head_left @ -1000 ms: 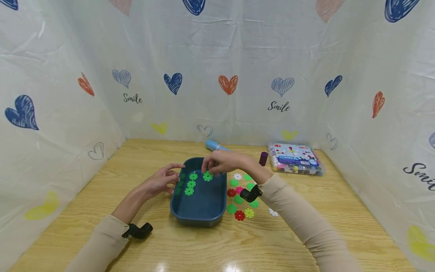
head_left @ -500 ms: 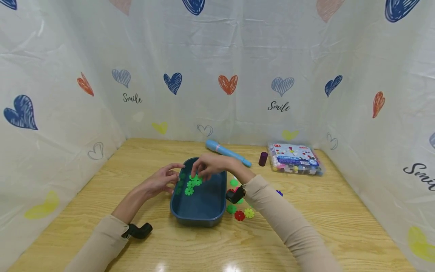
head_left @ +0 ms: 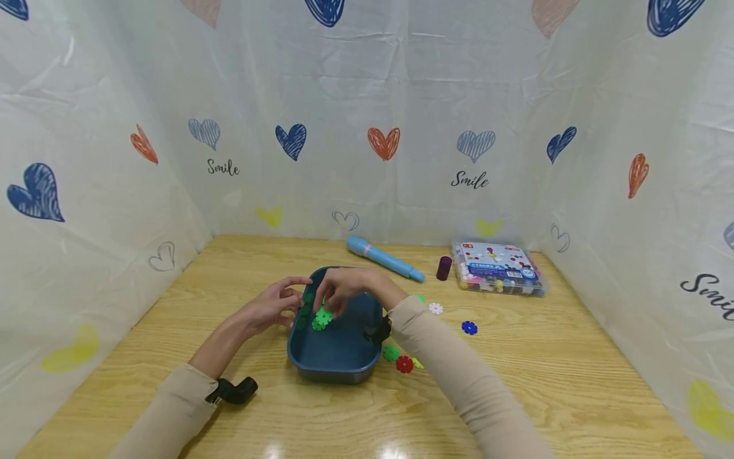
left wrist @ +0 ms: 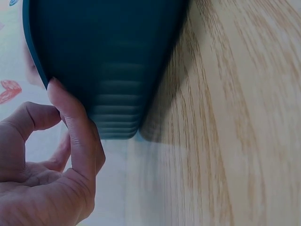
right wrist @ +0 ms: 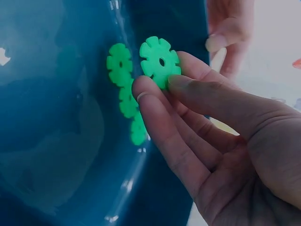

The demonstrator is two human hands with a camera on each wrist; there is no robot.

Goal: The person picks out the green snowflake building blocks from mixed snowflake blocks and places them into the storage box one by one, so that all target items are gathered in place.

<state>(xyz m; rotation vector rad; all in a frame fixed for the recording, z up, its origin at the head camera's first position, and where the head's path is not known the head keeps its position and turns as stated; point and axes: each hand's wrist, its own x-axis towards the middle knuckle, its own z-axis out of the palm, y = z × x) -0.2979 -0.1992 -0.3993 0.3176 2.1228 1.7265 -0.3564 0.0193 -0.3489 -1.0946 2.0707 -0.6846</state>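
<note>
A bright green notched disc (right wrist: 153, 52) with a small hole at its middle is pinched between the thumb and fingertips of the right hand (head_left: 344, 288), inside the dark blue basin (head_left: 338, 362), near its left wall. The right wrist view shows its slots clearly and, just beside it, a row of three more green discs (right wrist: 120, 75); the head view has these partly hidden by the hand. The left hand (head_left: 272, 306), fingers apart, touches the basin's left rim; the left wrist view shows a fingertip against it. Right of the basin lie loose discs, including a red one (head_left: 404, 364) and a blue one (head_left: 469, 327), some partly behind the sleeve (head_left: 453, 376). Near the table's (head_left: 321, 427) far edge lies a light blue rod (head_left: 385, 258). Toward its far right corner, a purple cylinder (head_left: 444, 268) stands beside a clear box (head_left: 501, 285), whose label (head_left: 496, 258) is too small to read. The wall covering (head_left: 355, 76) reads "Smile" in black script.
</note>
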